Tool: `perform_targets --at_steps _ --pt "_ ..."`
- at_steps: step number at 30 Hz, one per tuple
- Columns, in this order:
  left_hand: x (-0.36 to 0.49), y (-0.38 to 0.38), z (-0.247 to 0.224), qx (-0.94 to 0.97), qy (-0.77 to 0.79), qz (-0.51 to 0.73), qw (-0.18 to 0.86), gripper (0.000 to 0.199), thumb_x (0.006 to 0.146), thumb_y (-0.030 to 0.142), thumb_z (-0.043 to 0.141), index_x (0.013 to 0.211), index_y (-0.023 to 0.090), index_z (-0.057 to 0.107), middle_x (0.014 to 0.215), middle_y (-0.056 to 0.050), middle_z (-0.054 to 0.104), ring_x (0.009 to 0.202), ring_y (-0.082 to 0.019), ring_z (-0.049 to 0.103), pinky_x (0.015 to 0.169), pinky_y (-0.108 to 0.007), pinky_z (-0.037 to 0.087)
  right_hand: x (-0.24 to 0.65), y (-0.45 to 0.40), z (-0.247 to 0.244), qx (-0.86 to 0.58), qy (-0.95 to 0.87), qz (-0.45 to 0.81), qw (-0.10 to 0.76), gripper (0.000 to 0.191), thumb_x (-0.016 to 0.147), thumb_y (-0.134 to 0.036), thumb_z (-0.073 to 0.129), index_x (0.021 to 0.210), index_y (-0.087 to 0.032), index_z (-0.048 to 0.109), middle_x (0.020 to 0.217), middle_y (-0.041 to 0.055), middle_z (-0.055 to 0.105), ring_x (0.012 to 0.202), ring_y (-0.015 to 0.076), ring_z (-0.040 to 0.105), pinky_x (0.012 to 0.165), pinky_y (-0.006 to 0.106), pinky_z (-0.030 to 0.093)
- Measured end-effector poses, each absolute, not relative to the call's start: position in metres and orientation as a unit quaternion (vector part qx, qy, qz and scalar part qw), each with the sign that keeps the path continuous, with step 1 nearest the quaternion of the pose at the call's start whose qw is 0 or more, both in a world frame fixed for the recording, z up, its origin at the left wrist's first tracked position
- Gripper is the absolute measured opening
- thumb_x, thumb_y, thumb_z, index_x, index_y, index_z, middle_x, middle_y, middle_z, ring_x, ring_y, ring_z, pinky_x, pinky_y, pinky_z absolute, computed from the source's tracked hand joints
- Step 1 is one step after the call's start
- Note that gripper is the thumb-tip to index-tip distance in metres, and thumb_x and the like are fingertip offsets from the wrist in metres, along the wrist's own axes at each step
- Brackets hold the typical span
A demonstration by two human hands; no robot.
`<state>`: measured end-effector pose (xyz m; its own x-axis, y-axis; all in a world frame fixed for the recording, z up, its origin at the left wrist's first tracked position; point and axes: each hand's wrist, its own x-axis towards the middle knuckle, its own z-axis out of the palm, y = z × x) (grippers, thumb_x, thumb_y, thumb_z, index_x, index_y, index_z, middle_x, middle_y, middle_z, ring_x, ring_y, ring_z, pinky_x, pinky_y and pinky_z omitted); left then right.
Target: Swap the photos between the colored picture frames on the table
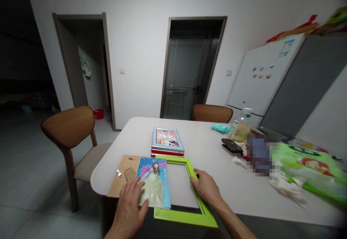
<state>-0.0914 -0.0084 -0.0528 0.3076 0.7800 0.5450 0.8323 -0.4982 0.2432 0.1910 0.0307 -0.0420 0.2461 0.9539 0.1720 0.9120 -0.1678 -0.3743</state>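
A picture of a figure in a pale green dress on a blue ground [162,188] lies over the left part of a lime-green picture frame [189,220]. My left hand [128,203] is at the picture's left edge, with thumb and fingers apart. Under and beside that hand is a brown backing board [121,166] with metal clips, partly covered by the picture. On the frame's right side, my right hand [207,186] is closed around the green border. The frame's opening shows the tabletop, and its near side reaches past the table's front edge.
Behind the green frame stand stacked picture frames [154,141], a light blue one on top. To the right are a bottle [240,127], a black wallet-like object [231,145], crumpled tissues [288,188] and a green package [311,163]. A chair [70,127] is at the left.
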Motion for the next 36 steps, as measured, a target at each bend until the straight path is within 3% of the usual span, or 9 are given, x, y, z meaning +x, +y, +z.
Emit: perform_targets --at_steps 5,9,15,20,24,27,32,36 --pt "-0.087 -0.013 -0.057 -0.855 -0.449 -0.258 0.029 0.052 0.065 0.013 0.048 0.116 0.018 0.043 0.127 -0.011 0.041 0.117 -0.026 0.037 0.095 -0.047 0.033 0.188 0.027 -0.044 -0.755 -0.623 0.031 0.203 0.039 0.072 -0.027 0.04 0.105 -0.011 0.055 0.091 0.0115 0.06 0.085 0.0202 0.055 0.076 0.027 0.038" --pt "-0.08 -0.008 -0.062 -0.864 -0.457 -0.204 0.052 0.062 0.056 0.003 0.044 0.117 0.015 0.044 0.126 -0.012 0.043 0.116 -0.027 0.038 0.093 -0.046 0.035 0.177 0.025 -0.045 -0.722 -0.652 -0.021 0.232 0.042 0.07 -0.024 0.044 0.107 -0.008 0.054 0.106 0.0149 0.053 0.098 0.024 0.048 0.084 0.032 0.036" --pt "-0.076 0.002 -0.054 -0.866 -0.428 -0.231 0.118 0.051 0.067 0.0 0.034 0.113 0.017 0.049 0.118 -0.009 0.052 0.109 -0.022 0.047 0.087 -0.04 0.043 0.15 0.02 -0.033 -0.626 -0.701 0.016 0.342 0.037 0.071 -0.024 0.045 0.104 -0.012 0.056 0.107 0.012 0.054 0.101 0.0214 0.046 0.09 0.035 0.035" --pt "-0.078 0.001 -0.036 -0.853 -0.438 -0.259 0.117 0.041 0.069 0.011 0.041 0.109 0.017 0.053 0.112 -0.009 0.057 0.102 -0.023 0.053 0.084 -0.039 0.046 0.127 0.013 -0.022 -0.559 -0.713 0.092 0.413 0.033 0.069 -0.022 0.048 0.1 -0.017 0.057 0.104 0.0088 0.056 0.1 0.0201 0.048 0.09 0.037 0.036" --pt "-0.079 0.002 -0.032 -0.834 -0.446 -0.31 0.09 0.042 0.07 0.009 0.038 0.108 0.02 0.054 0.11 -0.007 0.059 0.1 -0.021 0.054 0.083 -0.037 0.047 0.118 0.009 -0.021 -0.542 -0.688 0.181 0.447 0.03 0.069 -0.022 0.048 0.096 -0.018 0.059 0.098 0.0078 0.06 0.089 0.0194 0.054 0.079 0.034 0.042" --pt "-0.079 0.003 -0.024 -0.79 -0.462 -0.402 0.004 0.038 0.075 0.014 0.036 0.108 0.021 0.054 0.109 -0.005 0.06 0.1 -0.019 0.055 0.084 -0.034 0.046 0.114 0.01 -0.021 -0.529 -0.654 0.284 0.46 0.03 0.07 -0.024 0.047 0.096 -0.016 0.06 0.092 0.008 0.062 0.079 0.0178 0.056 0.071 0.031 0.045" --pt "-0.061 -0.003 -0.006 -0.596 -0.494 -0.582 -0.248 0.034 0.08 0.037 0.039 0.099 0.017 0.059 0.099 -0.007 0.064 0.095 -0.023 0.057 0.081 -0.033 0.046 0.098 0.012 -0.021 -0.501 -0.502 0.51 0.486 0.034 0.07 -0.033 0.049 0.095 -0.013 0.058 0.081 0.0072 0.063 0.063 0.0148 0.058 0.054 0.026 0.044" --pt "-0.03 -0.014 -0.011 -0.459 -0.451 -0.63 -0.435 0.04 0.076 0.045 0.047 0.098 0.013 0.058 0.098 -0.009 0.064 0.098 -0.025 0.055 0.085 -0.035 0.042 0.089 0.009 -0.02 -0.445 -0.372 0.601 0.55 0.039 0.071 -0.04 0.048 0.102 -0.017 0.049 0.081 0.0056 0.063 0.063 0.0128 0.06 0.056 0.025 0.045"
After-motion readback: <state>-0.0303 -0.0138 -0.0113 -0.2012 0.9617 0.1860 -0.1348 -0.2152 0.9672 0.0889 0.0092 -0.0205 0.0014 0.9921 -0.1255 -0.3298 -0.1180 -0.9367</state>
